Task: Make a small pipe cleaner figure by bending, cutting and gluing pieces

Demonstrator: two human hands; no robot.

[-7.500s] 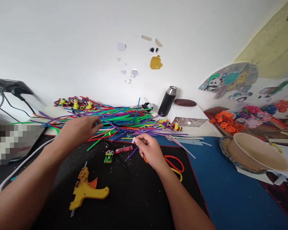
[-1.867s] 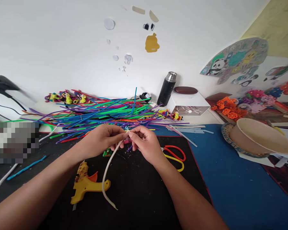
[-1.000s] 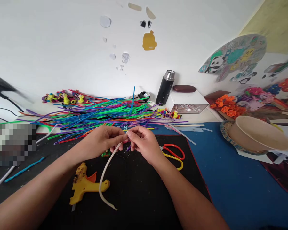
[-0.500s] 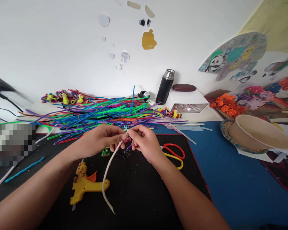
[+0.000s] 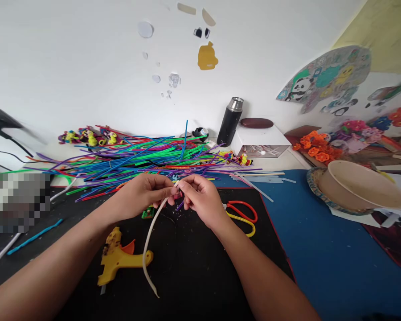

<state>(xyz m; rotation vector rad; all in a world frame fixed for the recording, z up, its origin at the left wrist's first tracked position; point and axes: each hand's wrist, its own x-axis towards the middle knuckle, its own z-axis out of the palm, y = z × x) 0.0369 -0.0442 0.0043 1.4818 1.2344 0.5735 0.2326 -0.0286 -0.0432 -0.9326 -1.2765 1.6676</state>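
My left hand (image 5: 142, 195) and my right hand (image 5: 200, 199) meet over the black mat (image 5: 187, 267), both pinching the top end of a white pipe cleaner (image 5: 147, 249). Its free length curves down toward me and ends near the yellow glue gun (image 5: 120, 261). Just behind my hands lies a big heap of coloured pipe cleaners (image 5: 137, 158). A small pink piece (image 5: 177, 195) shows between my fingertips, and a short purple piece (image 5: 179, 205) lies under my right hand.
Red and yellow scissors (image 5: 242, 216) lie right of my right hand. A black flask (image 5: 230, 121) and a white box (image 5: 262, 142) stand at the back. A beige bowl (image 5: 357, 185) sits on a plate at the right. A blue pipe cleaner (image 5: 33, 236) lies far left.
My left hand left the coloured heap and joined my right hand on a white pipe cleaner. Over the last second the hands stay together and the hanging end sways slightly.
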